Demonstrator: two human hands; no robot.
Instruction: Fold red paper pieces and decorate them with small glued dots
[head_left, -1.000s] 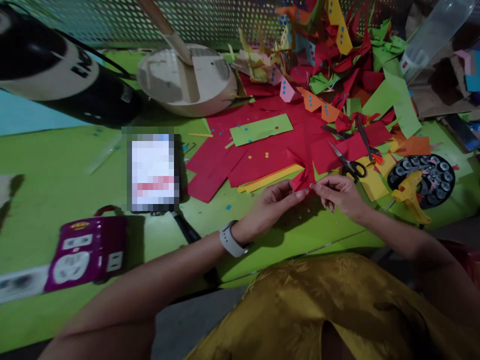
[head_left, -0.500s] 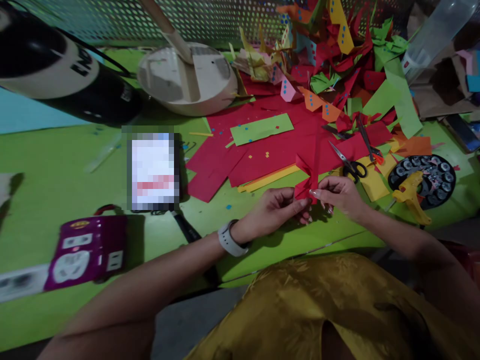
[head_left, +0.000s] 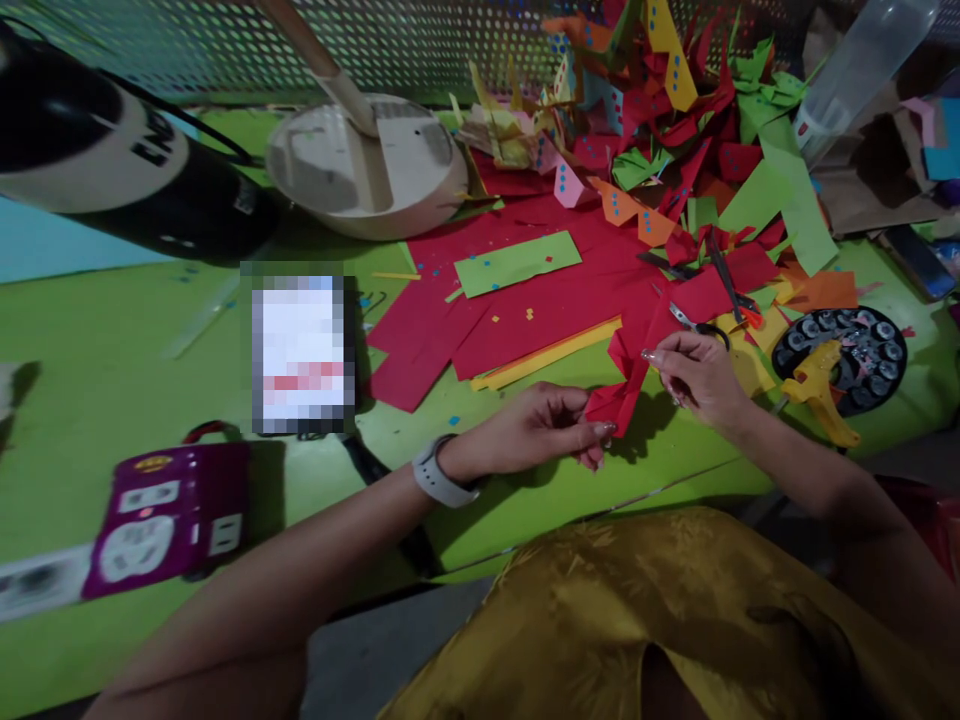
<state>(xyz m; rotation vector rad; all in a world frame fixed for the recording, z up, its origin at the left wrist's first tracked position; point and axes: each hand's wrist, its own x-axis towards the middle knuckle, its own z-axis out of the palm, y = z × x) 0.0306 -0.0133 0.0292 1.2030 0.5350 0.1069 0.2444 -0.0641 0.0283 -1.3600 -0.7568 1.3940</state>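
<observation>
My left hand (head_left: 551, 430) pinches the lower end of a folded red paper (head_left: 621, 397) between thumb and fingers. The paper has pointed flaps, and a long narrow strip rises from it toward the upper right. My right hand (head_left: 697, 375) is closed, its thumb and fingertip at the paper's right edge by the strip; the other fingers curl underneath. Just beyond the right hand lie black-handled scissors (head_left: 701, 325), partly hidden by it. Flat red paper sheets (head_left: 480, 330) and a folded yellow strip (head_left: 551, 355) lie beyond the left hand.
A yellow glue gun (head_left: 817, 390) rests against a round black tray (head_left: 885, 360) at right. Folded colored papers (head_left: 637, 130) pile up at the back. A purple power box (head_left: 169, 510), a pixelated screen device (head_left: 304, 350), a large bottle (head_left: 127, 150) and a round white base (head_left: 367, 170) stand at left.
My right hand has moved slightly up and right along the red paper, whose strip now leans further right. The left hand has dropped a little. The camera view has shifted slightly.
</observation>
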